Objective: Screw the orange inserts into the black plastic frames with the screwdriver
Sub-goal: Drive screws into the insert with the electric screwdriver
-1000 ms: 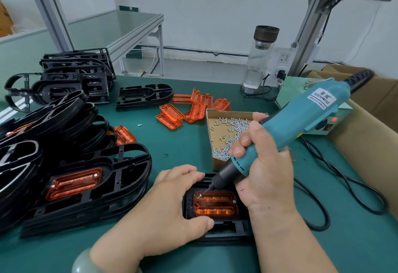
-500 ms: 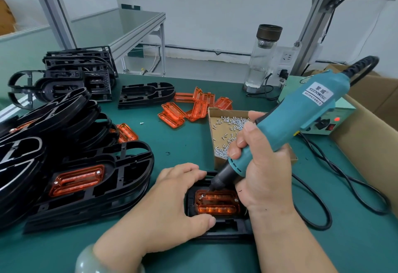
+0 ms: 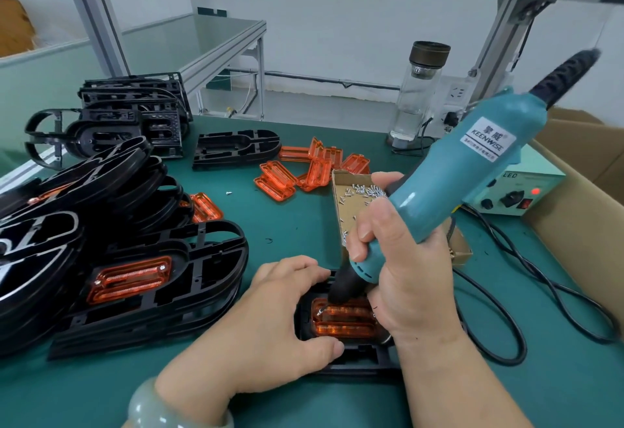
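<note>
- Screwdriver had tipped up steeper than before, with its black nose on the top left part of the orange insert.
- Right hand had its fingers curled tight round the screwdriver.
- Left hand gripped the black frame, thumb on its near edge.
- That insert lay inside the frame on the green bench.
- Box of screws stood just behind the hands, loose inserts lay beyond it, and a pile of frames sat at the left.
</note>
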